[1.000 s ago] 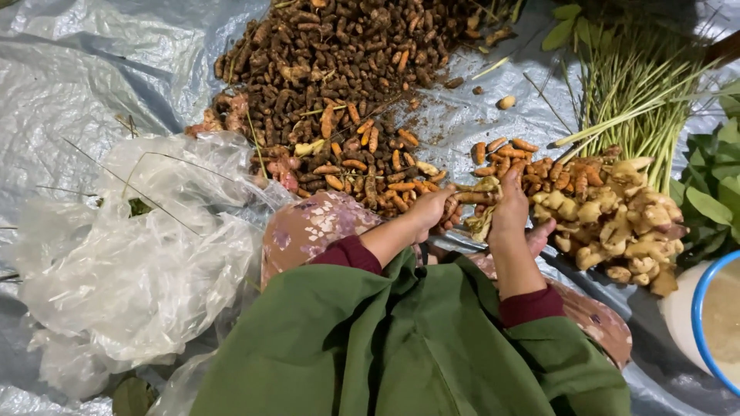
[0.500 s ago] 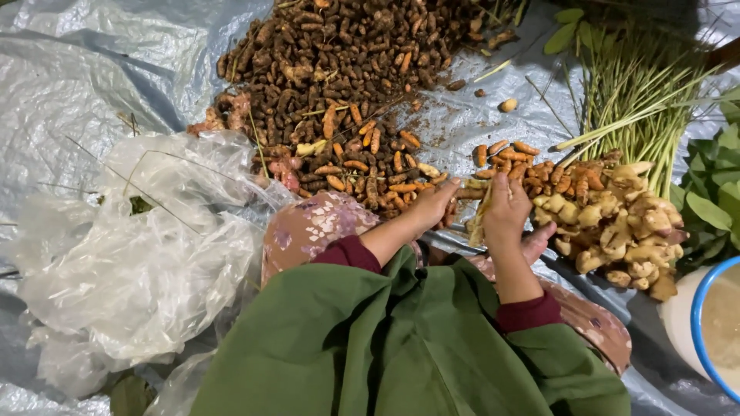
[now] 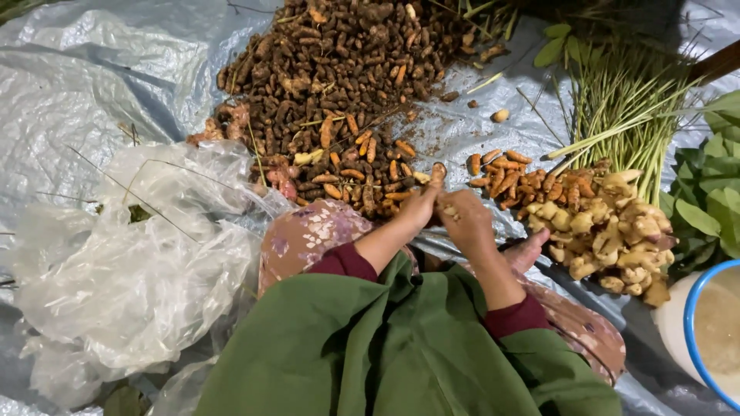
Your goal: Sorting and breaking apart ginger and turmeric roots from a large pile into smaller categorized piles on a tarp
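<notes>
My left hand and my right hand meet in front of me, both closed on a small brown turmeric root whose tip sticks up between them. Just beyond the hands lies a big heap of dirt-covered turmeric roots with orange cleaned pieces along its near edge. To the right of my right hand sits a small pile of orange cleaned roots. Past that lies a heap of pale ginger. Green sleeves and a floral cloth over my knees fill the foreground.
Everything lies on a grey plastic sheet. A crumpled clear plastic bag lies at my left. Lemongrass stalks and green leaves lie at the right. A white bucket with a blue rim stands at the lower right.
My right hand has come back from the small orange pile toward my left hand. Both hands now hold one root together, slightly nearer to me.
</notes>
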